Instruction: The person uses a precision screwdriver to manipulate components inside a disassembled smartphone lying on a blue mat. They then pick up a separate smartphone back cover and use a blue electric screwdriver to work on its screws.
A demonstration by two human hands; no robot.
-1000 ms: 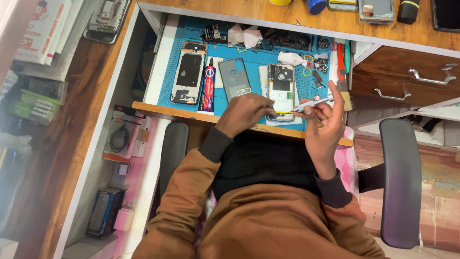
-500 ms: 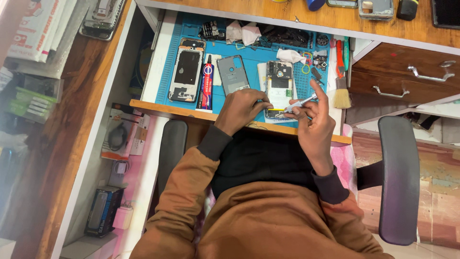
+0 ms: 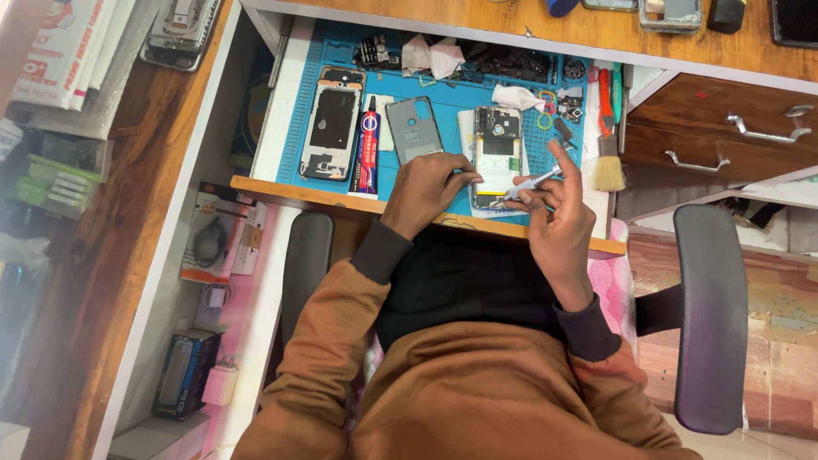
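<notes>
Silver screwdriver (image 3: pixel 535 181) tip hides behind right hand (image 3: pixel 558 221) fingers.

The left hand (image 3: pixel 429 189) rests on the blue work mat (image 3: pixel 443 94), fingers touching the lower left edge of the opened phone (image 3: pixel 497 156). The right hand (image 3: pixel 558 217) grips a slim silver tool (image 3: pixel 534 182), tip at the phone's 5 o'clock corner. At the phone's 9 o'clock lie a grey back cover (image 3: pixel 414 129), a glue tube (image 3: pixel 367 145) and 1 phone frame (image 3: pixel 331 123). A brush (image 3: pixel 608 166) lies at 3 o'clock.
</notes>
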